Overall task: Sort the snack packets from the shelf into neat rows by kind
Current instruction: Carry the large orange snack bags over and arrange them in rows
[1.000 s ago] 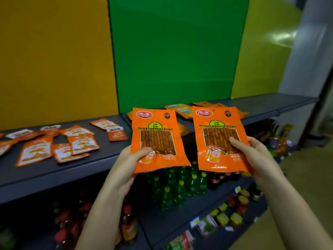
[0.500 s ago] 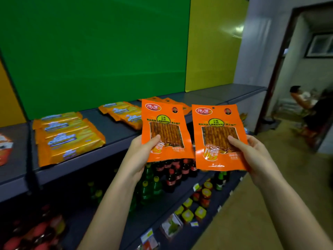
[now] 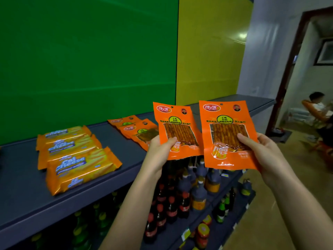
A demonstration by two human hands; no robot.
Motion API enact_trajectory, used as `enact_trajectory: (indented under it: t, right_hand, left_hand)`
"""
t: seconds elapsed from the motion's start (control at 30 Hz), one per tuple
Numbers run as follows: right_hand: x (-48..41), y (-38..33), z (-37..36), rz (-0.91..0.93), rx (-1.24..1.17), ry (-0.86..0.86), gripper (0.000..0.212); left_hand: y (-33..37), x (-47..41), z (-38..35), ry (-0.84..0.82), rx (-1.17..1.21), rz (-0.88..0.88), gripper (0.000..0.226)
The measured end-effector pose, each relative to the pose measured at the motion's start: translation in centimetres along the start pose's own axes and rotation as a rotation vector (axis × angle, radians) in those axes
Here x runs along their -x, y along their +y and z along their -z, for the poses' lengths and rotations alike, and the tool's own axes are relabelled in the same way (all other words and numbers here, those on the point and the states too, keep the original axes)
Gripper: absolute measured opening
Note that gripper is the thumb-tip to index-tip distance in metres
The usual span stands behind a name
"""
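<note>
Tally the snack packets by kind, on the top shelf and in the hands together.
Orange packets: 4 (one in the left hand, one in the right hand, two on the shelf)
Cal Cheese packs: 3, on the shelf
Total: 7

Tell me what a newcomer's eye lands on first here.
Two matching orange snack packets are held up mid-frame, the left packet in the left hand, the right packet in the right hand. A bright green wall panel fills the background. Golden Cal Cheese packs lie overlapping on the grey shelf at left.
</note>
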State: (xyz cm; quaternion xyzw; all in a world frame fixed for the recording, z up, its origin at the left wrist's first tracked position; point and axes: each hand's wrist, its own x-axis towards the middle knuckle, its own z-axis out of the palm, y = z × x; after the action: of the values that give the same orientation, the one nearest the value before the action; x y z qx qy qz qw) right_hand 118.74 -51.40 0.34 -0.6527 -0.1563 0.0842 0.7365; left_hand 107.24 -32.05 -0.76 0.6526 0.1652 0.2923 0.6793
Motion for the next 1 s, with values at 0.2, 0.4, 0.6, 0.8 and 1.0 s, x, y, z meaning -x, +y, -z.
enact_trajectory:
  t: [0.2, 0.4, 0.6, 0.8, 1.0]
  right_hand:
    - [-8.6, 1.9, 0.9, -0.046, -0.022, -0.071, 0.028]
    - [-18.3, 3.7, 1.8, -0.064, -0.054, -0.17, 0.031]
    - [-28.5, 3.7, 0.4, -0.055, -0.061, -0.359, 0.032]
    - [-35.4, 3.5, -2.1, -0.049, -0.077, -0.541, 0.034]
    - [-39.2, 5.2, -4.2, -0.079, -0.058, -0.659, 0.037]
  left_hand:
    - [-2.1, -6.6, -3.8, 0.057, -0.035, 0.003, 0.018]
    - [-4.0, -13.4, -7.9, 0.178, -0.078, -0.012, 0.017]
    - [-3.9, -19.1, -11.3, 0.339, -0.126, -0.039, 0.012]
    - [-3.5, -23.9, -13.1, 0.493, -0.18, -0.01, 0.017]
    - [-5.0, -29.1, -12.1, 0.692, -0.369, 0.164, 0.019]
